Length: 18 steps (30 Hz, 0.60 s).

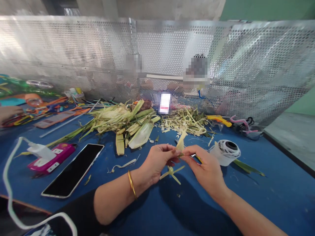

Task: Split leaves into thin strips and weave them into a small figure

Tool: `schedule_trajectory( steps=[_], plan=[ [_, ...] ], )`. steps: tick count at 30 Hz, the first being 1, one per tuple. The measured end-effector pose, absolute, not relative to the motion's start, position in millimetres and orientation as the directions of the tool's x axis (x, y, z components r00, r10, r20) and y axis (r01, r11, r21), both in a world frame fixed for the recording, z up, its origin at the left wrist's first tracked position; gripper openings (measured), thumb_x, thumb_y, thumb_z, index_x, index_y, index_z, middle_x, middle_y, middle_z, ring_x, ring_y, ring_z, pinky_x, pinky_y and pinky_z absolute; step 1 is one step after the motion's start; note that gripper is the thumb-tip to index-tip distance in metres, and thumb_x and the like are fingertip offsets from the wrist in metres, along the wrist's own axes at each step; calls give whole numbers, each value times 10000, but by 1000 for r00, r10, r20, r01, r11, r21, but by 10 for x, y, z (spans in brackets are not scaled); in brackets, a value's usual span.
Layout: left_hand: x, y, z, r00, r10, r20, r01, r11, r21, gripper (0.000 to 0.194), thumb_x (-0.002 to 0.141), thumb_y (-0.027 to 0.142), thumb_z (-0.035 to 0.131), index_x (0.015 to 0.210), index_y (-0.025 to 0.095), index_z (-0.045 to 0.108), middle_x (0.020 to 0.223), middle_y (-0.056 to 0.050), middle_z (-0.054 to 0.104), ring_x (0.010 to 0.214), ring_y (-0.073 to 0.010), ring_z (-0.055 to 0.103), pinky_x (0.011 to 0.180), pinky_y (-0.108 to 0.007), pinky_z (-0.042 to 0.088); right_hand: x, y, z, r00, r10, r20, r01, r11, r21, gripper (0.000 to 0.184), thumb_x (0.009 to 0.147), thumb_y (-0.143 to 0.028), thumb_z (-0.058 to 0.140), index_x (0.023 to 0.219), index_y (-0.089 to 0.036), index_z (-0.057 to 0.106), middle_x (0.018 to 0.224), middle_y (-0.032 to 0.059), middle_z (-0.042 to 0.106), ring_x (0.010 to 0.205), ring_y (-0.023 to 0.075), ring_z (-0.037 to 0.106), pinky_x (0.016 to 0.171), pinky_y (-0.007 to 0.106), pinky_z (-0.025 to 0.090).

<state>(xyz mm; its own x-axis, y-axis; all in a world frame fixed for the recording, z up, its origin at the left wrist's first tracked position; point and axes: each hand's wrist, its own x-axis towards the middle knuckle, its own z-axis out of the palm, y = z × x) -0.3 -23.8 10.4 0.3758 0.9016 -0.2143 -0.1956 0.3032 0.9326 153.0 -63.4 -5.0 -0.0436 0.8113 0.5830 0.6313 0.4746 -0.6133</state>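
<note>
My left hand (157, 160) pinches a pale yellow-green husk strip (181, 141) between thumb and fingers, its wide end standing upward. Meeting it from the other side, my right hand (205, 168) has thumb and forefinger closed on the strip's lower end. Directly beneath the fingers is a small pale piece with several narrow arms (173, 173); whether it is joined to the strip I cannot tell. Beyond my hands lie a heap of long husks (118, 118) and a pile of thin curled scraps (185, 121).
A white thread spool (225, 152) stands right of my right hand. On the left are a smartphone (73, 172) and a magenta power strip (52, 159) with a white cable. A perforated metal screen (81, 55) closes the back. Another person's hand (10, 114) is at far left.
</note>
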Motion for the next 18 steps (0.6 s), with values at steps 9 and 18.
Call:
schedule_trajectory(
  steps=[9, 18],
  plan=[
    [-14, -229, 102, 412, 866, -283, -215, 394, 894, 263, 551, 309, 802, 646, 136, 628, 614, -16, 603, 567, -86, 529, 464, -183, 326, 1581, -604, -89, -182, 627, 758, 689, 631, -357, 86, 869, -213, 597, 879, -255, 672, 816, 24, 694, 868, 198, 618, 775, 333, 503],
    [26, -276, 97, 295, 945, -138, -220, 207, 953, 166, 613, 267, 757, 649, 136, 661, 587, -2, 599, 586, -98, 543, 487, -189, 370, 1522, -635, -53, -16, 805, 593, 622, 472, -625, 126, 865, -272, 576, 767, -241, 650, 825, 21, 664, 799, 187, 624, 723, 311, 492]
  ],
)
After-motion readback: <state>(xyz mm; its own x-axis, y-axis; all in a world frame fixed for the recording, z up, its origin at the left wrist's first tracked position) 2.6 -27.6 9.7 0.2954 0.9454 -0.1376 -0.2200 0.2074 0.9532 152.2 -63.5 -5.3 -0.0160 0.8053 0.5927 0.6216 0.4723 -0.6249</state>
